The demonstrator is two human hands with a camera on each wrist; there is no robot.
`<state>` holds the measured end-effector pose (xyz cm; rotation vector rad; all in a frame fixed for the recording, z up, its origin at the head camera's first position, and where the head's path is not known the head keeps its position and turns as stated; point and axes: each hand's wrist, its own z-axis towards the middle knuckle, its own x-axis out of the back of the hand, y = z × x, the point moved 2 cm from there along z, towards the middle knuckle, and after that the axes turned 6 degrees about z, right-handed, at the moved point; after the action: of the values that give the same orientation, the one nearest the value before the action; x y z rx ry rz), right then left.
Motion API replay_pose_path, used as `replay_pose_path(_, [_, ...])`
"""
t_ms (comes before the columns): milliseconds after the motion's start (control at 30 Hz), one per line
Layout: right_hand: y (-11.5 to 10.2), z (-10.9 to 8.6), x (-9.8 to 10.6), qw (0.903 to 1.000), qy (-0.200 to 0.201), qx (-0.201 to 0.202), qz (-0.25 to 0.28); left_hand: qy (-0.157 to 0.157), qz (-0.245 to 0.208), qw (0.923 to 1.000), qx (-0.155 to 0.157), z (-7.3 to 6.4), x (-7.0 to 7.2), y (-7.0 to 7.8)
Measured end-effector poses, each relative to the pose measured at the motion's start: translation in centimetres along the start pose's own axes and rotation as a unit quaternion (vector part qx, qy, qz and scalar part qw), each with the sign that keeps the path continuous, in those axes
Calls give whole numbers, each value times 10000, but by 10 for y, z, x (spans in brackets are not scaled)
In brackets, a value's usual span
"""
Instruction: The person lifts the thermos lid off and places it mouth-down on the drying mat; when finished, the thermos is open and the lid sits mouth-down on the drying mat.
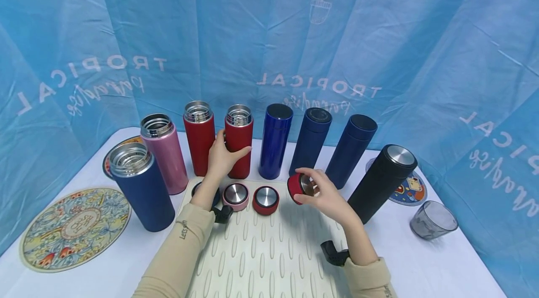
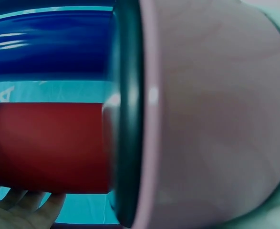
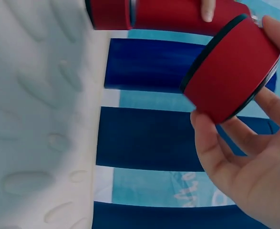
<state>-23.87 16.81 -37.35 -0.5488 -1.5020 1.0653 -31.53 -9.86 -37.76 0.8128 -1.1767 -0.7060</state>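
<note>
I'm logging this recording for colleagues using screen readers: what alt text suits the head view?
A person's left hand grips an open red bottle while the right hand holds a tilted red lid. A pink lid and another red lid lie on a cream mat; other bottles, three open and four capped, stand behind and beside it.

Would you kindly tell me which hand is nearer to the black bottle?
Right. The right hand, holding a red lid, is just left of the black bottle; the left hand is much farther left, gripping a red bottle.
</note>
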Motion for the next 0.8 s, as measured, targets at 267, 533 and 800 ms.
replay_pose_path(267, [9,5,-13,9911,302,61,-1298,0,126,9999,76,0,0,0])
replay_pose_path(533, [18,9,-22,9829,153,288,-1813,58,148,9999,45,-1,1,2])
replay_pose_path(800, [24,11,-29,9785,45,517,-1996,65,156,9999,30,0,0,1])
